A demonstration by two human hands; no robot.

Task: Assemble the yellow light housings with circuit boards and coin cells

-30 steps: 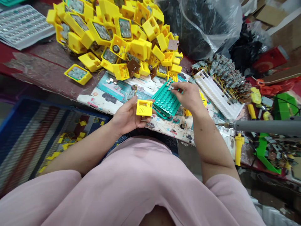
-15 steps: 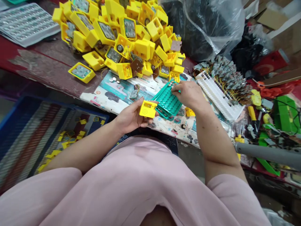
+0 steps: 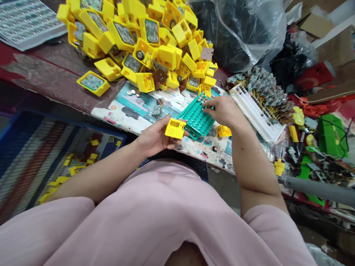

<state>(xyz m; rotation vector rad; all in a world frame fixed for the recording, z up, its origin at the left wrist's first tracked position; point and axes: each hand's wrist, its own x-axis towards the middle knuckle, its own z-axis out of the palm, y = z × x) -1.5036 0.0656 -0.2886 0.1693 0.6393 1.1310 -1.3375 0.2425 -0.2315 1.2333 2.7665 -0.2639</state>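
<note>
My left hand (image 3: 155,138) is closed round a small yellow plastic box (image 3: 174,128), held just in front of the table edge. To its right lies a teal tray (image 3: 197,119) with rows of round pockets, several holding small silver button cells at its far end. My right hand (image 3: 223,110) rests over the far corner of that tray, its fingertips pinched at the cells; what they grip is too small to make out.
A big heap of yellow box parts (image 3: 144,40) fills the table behind. A white rack with circuit boards (image 3: 257,107) lies right, a clear bag (image 3: 244,29) behind it. A blue crate (image 3: 55,155) sits lower left. A grey tool handle (image 3: 318,187) juts in at right.
The view has shifted slightly. My left hand keeps the yellow box in about the same place; my right hand stays at the tray's far end, fingers working at the cells.
</note>
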